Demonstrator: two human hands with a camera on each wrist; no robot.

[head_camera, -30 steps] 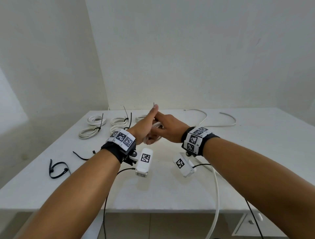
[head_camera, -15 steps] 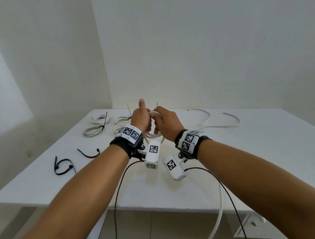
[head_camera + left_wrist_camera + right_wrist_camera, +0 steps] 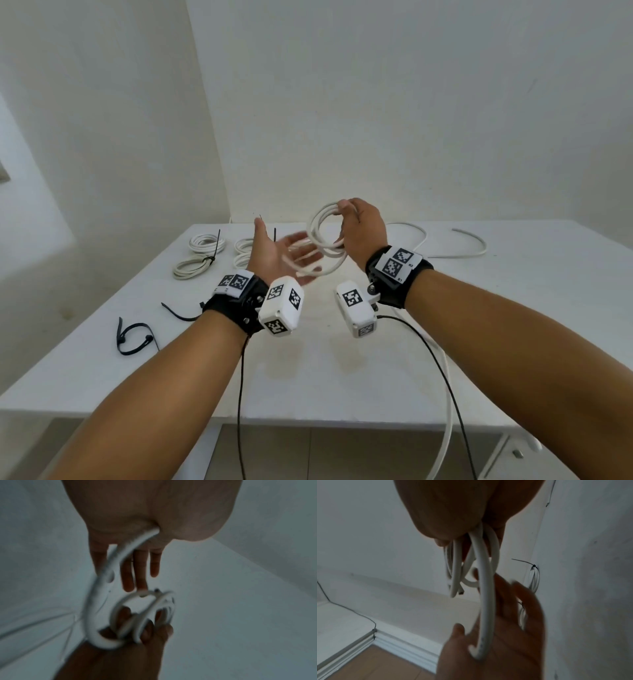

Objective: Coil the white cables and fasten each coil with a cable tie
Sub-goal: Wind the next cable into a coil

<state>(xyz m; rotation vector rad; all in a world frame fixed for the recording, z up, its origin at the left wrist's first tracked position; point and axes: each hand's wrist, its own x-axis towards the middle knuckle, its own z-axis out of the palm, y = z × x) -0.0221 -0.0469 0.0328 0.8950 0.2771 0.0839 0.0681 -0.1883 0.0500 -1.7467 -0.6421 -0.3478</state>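
A: We see the right hand (image 3: 363, 229) raised over the white desk (image 3: 513, 308), its grip curled round a white cable coil (image 3: 325, 236). The left hand (image 3: 274, 253) lies palm up, fingers spread, a loop across it.

B: Around them we count two tied coils (image 3: 202, 253) at the desk's far left, another (image 3: 245, 251) partly behind the left hand, two black cable ties (image 3: 133, 337) near the left edge, and a loose cable (image 3: 455, 243) beyond the right wrist.

A: From the right wrist we see the cable's cut end (image 3: 461, 591) hanging, hidden from the head camera.

B: The left wrist view, blurred, shows us one strand (image 3: 120, 555) crossing the palm.
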